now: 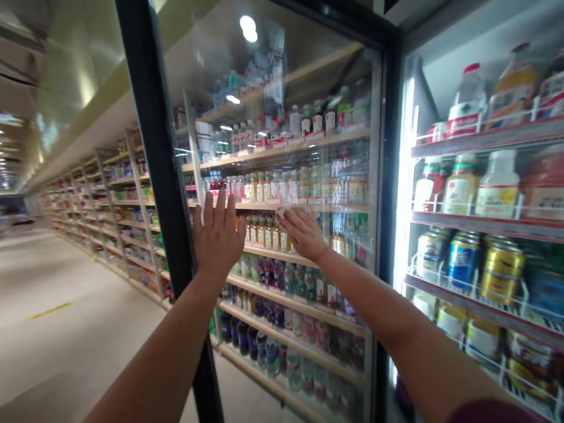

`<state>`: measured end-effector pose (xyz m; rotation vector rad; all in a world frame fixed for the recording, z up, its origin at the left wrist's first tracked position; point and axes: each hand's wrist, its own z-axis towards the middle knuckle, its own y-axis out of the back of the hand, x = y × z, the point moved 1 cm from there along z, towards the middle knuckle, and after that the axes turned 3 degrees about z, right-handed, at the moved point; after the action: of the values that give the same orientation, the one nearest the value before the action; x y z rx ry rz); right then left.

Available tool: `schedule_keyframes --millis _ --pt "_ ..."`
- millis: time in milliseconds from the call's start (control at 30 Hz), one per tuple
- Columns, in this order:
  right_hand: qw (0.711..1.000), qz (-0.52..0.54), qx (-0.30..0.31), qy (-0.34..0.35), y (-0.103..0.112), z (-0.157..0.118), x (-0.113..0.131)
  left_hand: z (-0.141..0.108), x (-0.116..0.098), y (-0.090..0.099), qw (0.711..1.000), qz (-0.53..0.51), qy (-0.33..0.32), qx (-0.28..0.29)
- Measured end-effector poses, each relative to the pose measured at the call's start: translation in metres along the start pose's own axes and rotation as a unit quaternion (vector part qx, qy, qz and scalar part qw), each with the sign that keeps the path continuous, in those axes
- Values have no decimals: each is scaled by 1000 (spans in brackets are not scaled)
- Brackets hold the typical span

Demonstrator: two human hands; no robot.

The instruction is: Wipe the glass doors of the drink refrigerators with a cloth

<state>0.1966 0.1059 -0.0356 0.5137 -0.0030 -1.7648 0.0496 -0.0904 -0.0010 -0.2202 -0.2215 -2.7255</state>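
A glass door (273, 76) with a black frame stands swung open in front of me. My left hand (218, 238) is raised near its left edge, palm toward the glass and fingers stretched upward, holding nothing. Farther right, my right hand (304, 232) is against the pane with its fingers pointing left. A pale, crumpled cloth (281, 212) shows at the fingertips, mostly hidden under the hand. Shelves of bottles appear through the pane, mixed with reflections.
To the right is a lit cooler with wire-fronted shelves (484, 222) of bottles and cans, including a blue can (462, 258) and a gold can (502, 270). Long store shelves (132, 202) recede at the left beside a pale floor (57, 346) with a yellow strip (49, 311).
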Motion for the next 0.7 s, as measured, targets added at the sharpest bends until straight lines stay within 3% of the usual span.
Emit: schedule_keyframes --millis 200,300,433,600,700 --pt "1000 3 -4 -26 -12 -52 24 2 -4 1 1000 -7 4 -11" --pt "1000 16 11 -2 -15 -73 35 2 -5 1 1000 -3 2 -12" --pt "1000 7 18 21 -6 -63 25 2 -3 0 1000 1 6 -8" --pt "989 -3 -70 -132 4 -48 4 1 -1 -2 1000 -6 -4 0" --pt "994 15 -38 -101 -1 -62 8 1 -1 -2 1000 -4 0 2"
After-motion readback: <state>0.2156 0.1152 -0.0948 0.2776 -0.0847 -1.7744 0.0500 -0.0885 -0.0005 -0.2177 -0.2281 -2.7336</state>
